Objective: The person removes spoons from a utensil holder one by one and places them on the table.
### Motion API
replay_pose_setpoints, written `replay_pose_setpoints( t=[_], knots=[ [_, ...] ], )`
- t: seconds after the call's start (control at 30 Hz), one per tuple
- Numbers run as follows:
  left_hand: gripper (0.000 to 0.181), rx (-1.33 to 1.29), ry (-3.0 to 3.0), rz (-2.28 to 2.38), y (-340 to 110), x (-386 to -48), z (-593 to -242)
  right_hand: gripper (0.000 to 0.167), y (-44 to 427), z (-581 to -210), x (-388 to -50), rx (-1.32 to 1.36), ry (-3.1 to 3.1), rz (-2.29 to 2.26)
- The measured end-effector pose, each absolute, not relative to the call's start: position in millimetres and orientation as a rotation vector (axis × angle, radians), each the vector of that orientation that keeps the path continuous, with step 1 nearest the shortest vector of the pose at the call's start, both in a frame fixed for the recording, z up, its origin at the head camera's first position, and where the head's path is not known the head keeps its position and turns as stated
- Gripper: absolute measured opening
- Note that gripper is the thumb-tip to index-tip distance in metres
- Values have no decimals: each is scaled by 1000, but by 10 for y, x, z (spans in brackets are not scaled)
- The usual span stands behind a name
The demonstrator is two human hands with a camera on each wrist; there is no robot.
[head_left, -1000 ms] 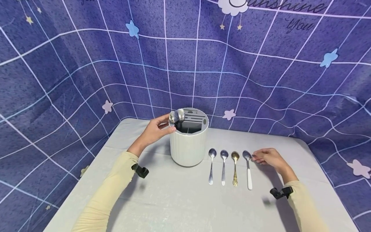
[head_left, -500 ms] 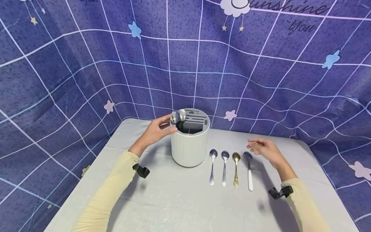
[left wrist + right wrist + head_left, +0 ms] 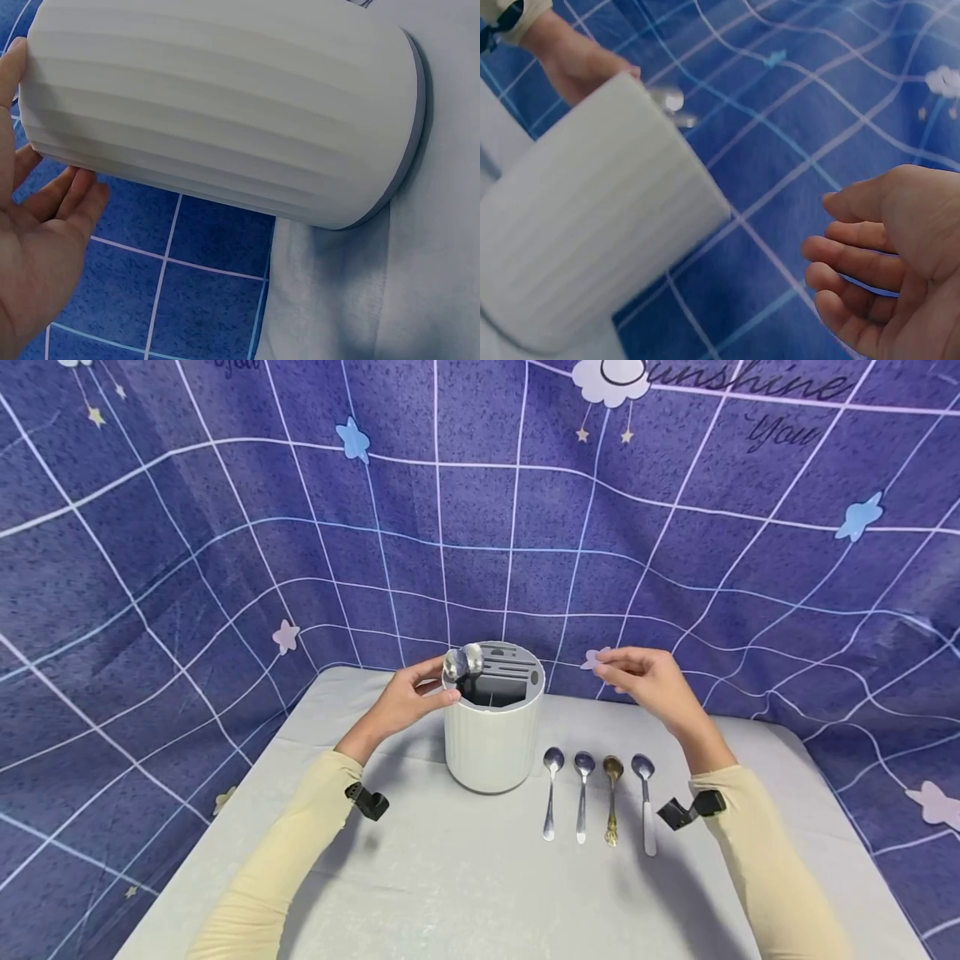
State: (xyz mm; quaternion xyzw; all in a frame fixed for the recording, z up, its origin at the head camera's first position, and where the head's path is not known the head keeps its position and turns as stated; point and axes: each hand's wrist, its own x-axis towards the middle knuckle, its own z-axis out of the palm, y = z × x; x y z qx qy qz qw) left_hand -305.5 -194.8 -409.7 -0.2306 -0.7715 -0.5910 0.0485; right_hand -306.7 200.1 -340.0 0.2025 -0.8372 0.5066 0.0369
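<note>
A white ribbed holder (image 3: 491,747) with a grey slotted top stands upright on the table; two spoon heads (image 3: 463,662) stick up at its left rim. My left hand (image 3: 401,703) grips that rim, thumb in front and fingers behind; the left wrist view shows the fingers (image 3: 75,199) against the ribbed wall (image 3: 217,105). Raised to the right of the holder, my right hand (image 3: 648,683) has loosely bent fingers and holds nothing, as the right wrist view shows of the hand (image 3: 892,262) too. Four spoons lie below it, one gold (image 3: 612,797), one white-handled (image 3: 648,810).
The spoons lie in a row right of the holder, bowls toward the back, including two silver ones (image 3: 550,793) (image 3: 582,797). A grey-white cloth covers the table (image 3: 450,877). A blue patterned curtain (image 3: 480,510) hangs close behind and at the sides.
My right hand has risen from beside the white-handled spoon and moved left and back, toward the holder. My left hand keeps its place on the rim. The spoons on the table have not moved.
</note>
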Motion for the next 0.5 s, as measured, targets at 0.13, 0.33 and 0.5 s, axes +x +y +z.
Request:
replay_pose_setpoints(
  t=[0.13, 0.33, 0.5],
  knots=[
    [65, -693, -2348, -1807, -1943, -3055, -4098, 35, 1742, -3222, -3102, 685, -2592, 1446],
    [64, -683, -2351, -1811, -1931, -3054, -4094, 34, 1402, -3100, -3180, 752, -2578, 1438],
    [64, -686, -2361, -1801, -1938, -3044, -4080, 33, 1114, -3097, -3232, 791, -2534, 1519]
  ],
)
